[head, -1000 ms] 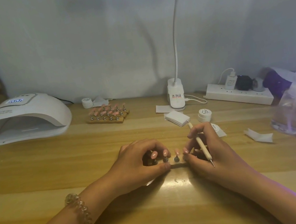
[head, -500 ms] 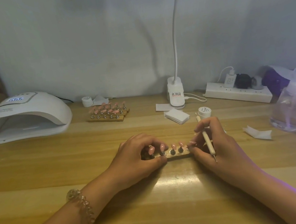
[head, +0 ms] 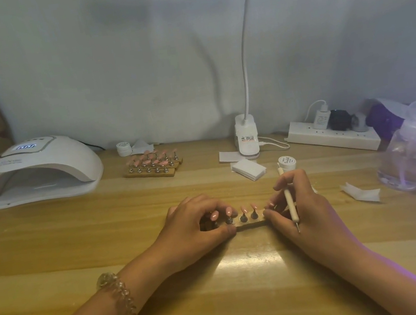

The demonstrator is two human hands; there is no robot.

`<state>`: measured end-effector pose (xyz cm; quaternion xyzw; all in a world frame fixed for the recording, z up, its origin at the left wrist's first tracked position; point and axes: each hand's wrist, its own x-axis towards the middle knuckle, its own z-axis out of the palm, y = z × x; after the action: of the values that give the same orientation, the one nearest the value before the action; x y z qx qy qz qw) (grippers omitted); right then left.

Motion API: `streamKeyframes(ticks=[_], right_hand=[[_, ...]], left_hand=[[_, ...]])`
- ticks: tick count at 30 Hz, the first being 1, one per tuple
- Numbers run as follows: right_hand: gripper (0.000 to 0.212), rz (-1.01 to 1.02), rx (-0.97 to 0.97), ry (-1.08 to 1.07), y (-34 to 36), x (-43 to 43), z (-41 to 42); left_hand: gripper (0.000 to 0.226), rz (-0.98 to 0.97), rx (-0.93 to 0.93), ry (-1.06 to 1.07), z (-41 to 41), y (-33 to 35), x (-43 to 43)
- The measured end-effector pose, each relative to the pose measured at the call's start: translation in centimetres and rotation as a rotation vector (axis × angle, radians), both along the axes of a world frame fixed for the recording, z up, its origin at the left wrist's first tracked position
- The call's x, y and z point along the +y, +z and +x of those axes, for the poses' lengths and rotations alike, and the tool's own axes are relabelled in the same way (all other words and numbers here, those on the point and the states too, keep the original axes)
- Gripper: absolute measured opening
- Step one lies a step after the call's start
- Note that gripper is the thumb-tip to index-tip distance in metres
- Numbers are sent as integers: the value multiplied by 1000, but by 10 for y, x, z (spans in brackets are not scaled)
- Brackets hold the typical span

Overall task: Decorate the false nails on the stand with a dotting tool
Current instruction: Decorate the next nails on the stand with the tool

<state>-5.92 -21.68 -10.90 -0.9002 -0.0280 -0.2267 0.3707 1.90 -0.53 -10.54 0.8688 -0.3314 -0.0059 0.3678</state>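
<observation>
Pink false nails point(head: 243, 209) on wooden stand point(head: 251, 226)

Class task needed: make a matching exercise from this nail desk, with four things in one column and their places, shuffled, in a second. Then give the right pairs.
Things
1. dotting tool
2. nail lamp
3. power strip
4. front stand

Places
a. far left of the desk
b. between left hand and right hand
c. in the right hand
d. back right of the desk

Pairs: 1-c, 2-a, 3-d, 4-b

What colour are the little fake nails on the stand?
Pink false nails, seen best in the head view.
</observation>
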Motion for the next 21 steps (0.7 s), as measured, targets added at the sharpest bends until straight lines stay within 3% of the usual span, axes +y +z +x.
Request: streamKeyframes(ticks=[7, 10, 15, 21], right_hand=[[53, -59, -107, -163, 0, -6, 0], [45, -148, -192, -281, 4, -18, 2], [32, -159, -4, -324, 0, -31, 10], [38, -68, -14, -348, -1, -31, 13]], left_hand=[[35, 55, -143, 188, -1, -3, 1], [31, 115, -215, 213, 0, -2, 2], [21, 155, -167, 217, 1, -2, 1], [24, 123, -135, 257, 9, -3, 0]])
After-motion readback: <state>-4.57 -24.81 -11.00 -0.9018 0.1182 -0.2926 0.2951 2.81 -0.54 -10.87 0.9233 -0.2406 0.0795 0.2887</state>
